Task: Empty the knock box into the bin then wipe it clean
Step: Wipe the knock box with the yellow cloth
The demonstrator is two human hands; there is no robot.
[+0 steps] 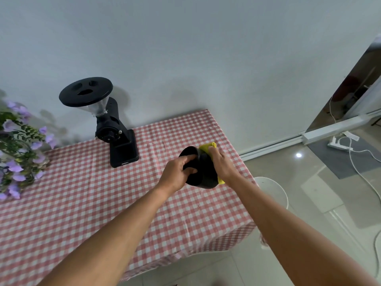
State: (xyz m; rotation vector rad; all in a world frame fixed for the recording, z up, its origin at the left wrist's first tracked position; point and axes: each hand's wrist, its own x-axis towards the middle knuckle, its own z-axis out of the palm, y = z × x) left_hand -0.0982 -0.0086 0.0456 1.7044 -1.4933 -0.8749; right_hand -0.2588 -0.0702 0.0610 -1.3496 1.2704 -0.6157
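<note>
**Checked table against the wall, tiled floor to its right**

A table covered with a red-and-white checked cloth [82,203] stands with its far edge against a pale wall; the cloth hangs over the near and right edges. A black coffee grinder with a clear funnel hopper and a flat round lid [115,129] stands upright on the cloth near the far edge. A bunch of purple flowers with green leaves [18,149] sits at the left end. To the right, a glossy pale tiled floor [309,193] carries a white round seat [272,188] just beside the table's corner, a grey mat [338,162], and a white power strip [340,143] with white cables.
</note>
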